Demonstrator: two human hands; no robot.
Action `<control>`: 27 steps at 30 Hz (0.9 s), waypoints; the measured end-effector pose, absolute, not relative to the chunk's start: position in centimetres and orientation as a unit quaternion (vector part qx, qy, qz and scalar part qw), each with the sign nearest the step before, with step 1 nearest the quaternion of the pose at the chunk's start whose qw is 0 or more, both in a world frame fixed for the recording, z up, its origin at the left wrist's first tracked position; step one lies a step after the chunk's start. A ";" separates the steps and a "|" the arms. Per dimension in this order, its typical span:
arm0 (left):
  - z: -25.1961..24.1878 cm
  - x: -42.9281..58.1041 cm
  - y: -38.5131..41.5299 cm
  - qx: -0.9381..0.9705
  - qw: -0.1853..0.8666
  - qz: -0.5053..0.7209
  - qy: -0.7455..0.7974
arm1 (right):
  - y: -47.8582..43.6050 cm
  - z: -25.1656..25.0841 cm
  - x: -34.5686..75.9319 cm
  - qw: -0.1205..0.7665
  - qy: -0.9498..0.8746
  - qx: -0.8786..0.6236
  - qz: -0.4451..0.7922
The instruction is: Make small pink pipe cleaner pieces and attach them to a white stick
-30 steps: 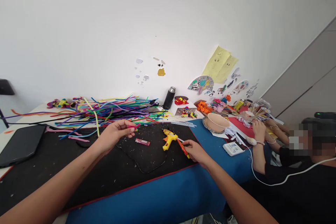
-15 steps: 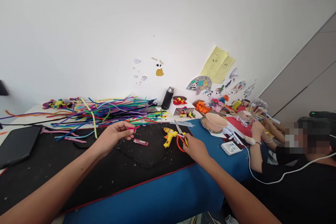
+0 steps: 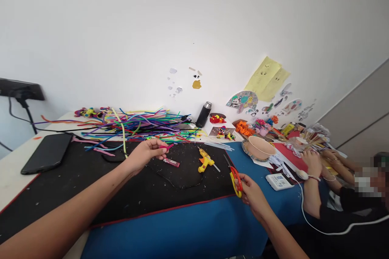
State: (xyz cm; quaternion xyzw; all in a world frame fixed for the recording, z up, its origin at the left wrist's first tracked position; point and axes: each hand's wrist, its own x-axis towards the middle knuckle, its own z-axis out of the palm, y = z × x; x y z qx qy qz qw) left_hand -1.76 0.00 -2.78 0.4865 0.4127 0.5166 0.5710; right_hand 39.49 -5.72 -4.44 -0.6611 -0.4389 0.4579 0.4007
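Observation:
My left hand [image 3: 148, 153] is closed in a pinch on a short pink pipe cleaner piece [image 3: 168, 146], held just above the black mat [image 3: 91, 182]. My right hand [image 3: 253, 194] grips red and yellow scissors [image 3: 234, 175] by the handles, blades pointing away, above the mat's right edge. A yellow glue gun [image 3: 204, 160] lies on the mat between my hands, and a small red lighter [image 3: 171, 162] lies below my left fingers.
A heap of coloured pipe cleaners [image 3: 136, 123] lies along the wall. A black tablet [image 3: 47, 153] lies at the left. A black bottle [image 3: 204, 114], a beige bowl [image 3: 259, 147] and craft items crowd the right. Another person's hands [image 3: 314, 162] work at the far right.
My right hand picked up the scissors beside the glue gun and drew them to the right, off the mat. My left hand kept its pinch on the pink piece. The camera shifted left.

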 end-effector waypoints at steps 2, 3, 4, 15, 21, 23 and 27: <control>-3.0 -1.7 0.1 0.475 0.576 0.519 0.415 | -6.5 -3.9 37.7 0.454 -0.401 -0.598 0.524; -3.1 -1.8 0.1 0.470 0.576 0.523 0.417 | -6.8 -3.7 36.6 0.470 -0.385 -0.573 0.550; -3.2 -1.8 0.2 0.464 0.575 0.528 0.418 | -7.1 -3.7 35.5 0.486 -0.371 -0.545 0.574; -4.2 -2.8 1.0 0.448 0.569 0.535 0.435 | -5.3 -5.6 23.8 0.468 -0.394 -0.347 0.711; -5.0 -3.0 1.4 0.439 0.578 0.533 0.434 | -5.6 -2.9 23.2 0.427 -0.503 -0.231 0.715; -5.2 -2.9 1.4 0.433 0.584 0.532 0.434 | -5.8 -4.0 22.3 0.455 -0.448 -0.226 0.736; -5.3 -2.9 1.3 0.431 0.586 0.530 0.436 | -5.5 -7.6 19.8 0.430 -0.390 -0.322 0.748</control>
